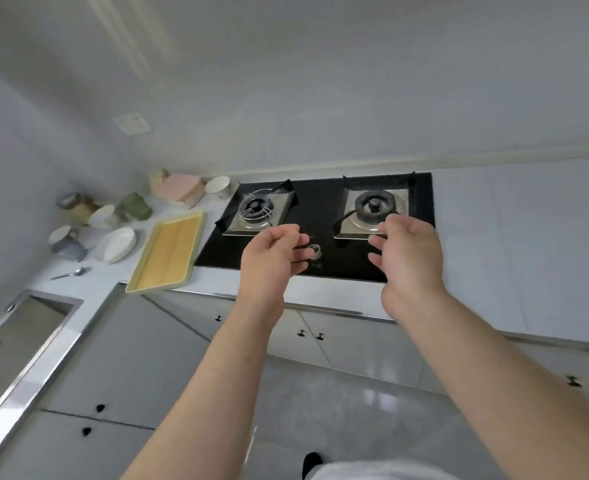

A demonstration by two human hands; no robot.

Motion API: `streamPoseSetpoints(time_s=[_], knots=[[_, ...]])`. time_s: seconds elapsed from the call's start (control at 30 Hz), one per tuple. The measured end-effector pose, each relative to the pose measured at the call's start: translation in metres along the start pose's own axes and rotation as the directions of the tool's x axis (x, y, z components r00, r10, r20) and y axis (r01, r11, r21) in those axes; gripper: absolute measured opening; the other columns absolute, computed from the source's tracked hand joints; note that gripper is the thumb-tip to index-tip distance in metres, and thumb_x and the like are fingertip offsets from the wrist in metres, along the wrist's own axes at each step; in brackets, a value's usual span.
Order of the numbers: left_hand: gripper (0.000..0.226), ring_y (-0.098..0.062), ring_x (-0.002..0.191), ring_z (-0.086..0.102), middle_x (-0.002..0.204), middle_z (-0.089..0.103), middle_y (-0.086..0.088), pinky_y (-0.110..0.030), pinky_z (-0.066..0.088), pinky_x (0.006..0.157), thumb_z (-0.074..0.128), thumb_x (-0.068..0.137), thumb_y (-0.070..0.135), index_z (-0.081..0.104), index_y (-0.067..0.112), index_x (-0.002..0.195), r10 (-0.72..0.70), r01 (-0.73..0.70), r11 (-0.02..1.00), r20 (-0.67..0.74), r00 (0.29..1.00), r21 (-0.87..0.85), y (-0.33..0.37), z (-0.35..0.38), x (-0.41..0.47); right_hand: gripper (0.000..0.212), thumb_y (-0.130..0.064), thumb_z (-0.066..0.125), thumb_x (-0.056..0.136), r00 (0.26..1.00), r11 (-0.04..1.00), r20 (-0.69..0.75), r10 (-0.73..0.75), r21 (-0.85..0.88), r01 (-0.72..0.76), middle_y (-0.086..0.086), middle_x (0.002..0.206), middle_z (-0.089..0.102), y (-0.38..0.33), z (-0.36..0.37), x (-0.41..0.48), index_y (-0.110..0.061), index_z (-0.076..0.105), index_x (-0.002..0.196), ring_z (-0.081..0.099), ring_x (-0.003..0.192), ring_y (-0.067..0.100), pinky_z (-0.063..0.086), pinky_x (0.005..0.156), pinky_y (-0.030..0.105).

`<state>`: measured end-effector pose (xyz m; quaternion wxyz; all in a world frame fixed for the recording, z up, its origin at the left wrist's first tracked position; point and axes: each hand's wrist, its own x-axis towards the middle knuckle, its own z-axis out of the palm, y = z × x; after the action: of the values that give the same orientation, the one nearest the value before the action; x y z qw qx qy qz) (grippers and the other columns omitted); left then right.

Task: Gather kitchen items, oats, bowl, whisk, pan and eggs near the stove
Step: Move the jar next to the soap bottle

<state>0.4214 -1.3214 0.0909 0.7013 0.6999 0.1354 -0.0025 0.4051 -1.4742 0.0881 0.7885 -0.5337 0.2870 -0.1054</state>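
A black two-burner gas stove [320, 199] is set into the white counter. My left hand [272, 258] and my right hand [407, 251] are both raised in front of the stove, palms facing each other, fingers loosely curled, holding nothing. A white bowl [217, 187] stands just left of the stove by the wall. Further left lie a white oval dish [118, 244] and another white bowl [103, 216]. I see no whisk, pan, eggs or oats package that I can identify.
A yellow tray [166, 252] lies left of the stove at the counter edge. A pink box [180, 188], green jar [135, 206], grey cup [68, 244] and a spoon [69, 274] crowd the corner. A steel sink [26, 327] is at far left. Cabinet doors [355, 344] run below.
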Motion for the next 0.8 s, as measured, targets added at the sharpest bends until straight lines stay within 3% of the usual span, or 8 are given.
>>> streamPoseSetpoints(time_s=[0.07, 0.17, 0.3, 0.53, 0.67, 0.8], knots=[[0.01, -0.019, 0.08, 0.071, 0.091, 0.075, -0.003, -0.03, 0.055, 0.073, 0.061, 0.097, 0.017, 0.067, 0.014, 0.104, 0.001, -0.001, 1.0, -0.057, 0.998, -0.009, 0.002, -0.037, 0.005, 0.015, -0.009, 0.043, 0.095, 0.999, 1.0, 0.045, 0.002, -0.016, -0.002, 0.0, 0.077, 0.05, 0.014, 0.033, -0.011, 0.003, 0.053, 0.093, 0.055, 0.077, 0.014, 0.044, 0.067, 0.032], [0.011, -0.018, 0.078, 0.071, 0.093, 0.075, -0.004, -0.031, 0.056, 0.073, 0.06, 0.098, 0.016, 0.067, 0.014, 0.105, 0.005, -0.008, 1.0, -0.142, 0.99, -0.024, 0.001, -0.108, 0.015, 0.021, -0.011, 0.046, 0.097, 0.992, 0.999, 0.125, 0.013, -0.046, -0.007, -0.004, 0.079, 0.056, 0.044, 0.099, -0.035, -0.018, 0.058, 0.081, 0.06, 0.08, 0.011, 0.05, 0.069, 0.03], [0.013, -0.017, 0.077, 0.07, 0.096, 0.075, -0.007, -0.033, 0.056, 0.076, 0.059, 0.098, 0.016, 0.067, 0.013, 0.108, -0.038, 0.029, 0.999, -0.228, 0.973, -0.04, -0.002, -0.223, 0.035, 0.014, -0.017, 0.048, 0.098, 0.972, 0.993, 0.218, 0.085, -0.1, -0.064, -0.004, 0.098, 0.063, 0.098, 0.203, -0.078, -0.027, 0.055, 0.092, 0.065, 0.093, 0.012, 0.056, 0.081, 0.033], [0.014, -0.016, 0.073, 0.065, 0.09, 0.071, -0.004, -0.032, 0.052, 0.072, 0.055, 0.099, 0.011, 0.065, 0.01, 0.109, -0.052, 0.008, 0.993, -0.367, 0.929, -0.122, -0.007, -0.369, 0.076, 0.014, -0.017, 0.049, 0.099, 0.928, 0.981, 0.339, 0.157, -0.161, -0.107, -0.003, 0.1, 0.064, 0.157, 0.339, -0.121, -0.029, 0.054, 0.092, 0.066, 0.089, 0.012, 0.055, 0.071, 0.028], [0.016, -0.017, 0.073, 0.066, 0.092, 0.072, -0.005, -0.03, 0.053, 0.071, 0.056, 0.098, 0.011, 0.065, 0.008, 0.111, -0.065, 0.006, 0.99, -0.412, 0.909, -0.144, -0.006, -0.415, 0.107, 0.012, -0.018, 0.048, 0.098, 0.896, 0.974, 0.399, 0.192, -0.192, -0.123, -0.001, 0.1, 0.065, 0.177, 0.4, -0.123, -0.021, 0.059, 0.102, 0.067, 0.088, 0.013, 0.052, 0.064, 0.026], [0.015, -0.018, 0.072, 0.066, 0.092, 0.072, -0.006, -0.028, 0.053, 0.067, 0.057, 0.097, 0.01, 0.066, 0.008, 0.109, -0.093, 0.013, 0.984, -0.456, 0.885, -0.175, -0.006, -0.445, 0.143, 0.013, -0.019, 0.05, 0.098, 0.871, 0.967, 0.439, 0.223, -0.209, -0.143, 0.0, 0.101, 0.067, 0.194, 0.453, -0.109, -0.018, 0.06, 0.105, 0.069, 0.087, 0.015, 0.055, 0.069, 0.028]])
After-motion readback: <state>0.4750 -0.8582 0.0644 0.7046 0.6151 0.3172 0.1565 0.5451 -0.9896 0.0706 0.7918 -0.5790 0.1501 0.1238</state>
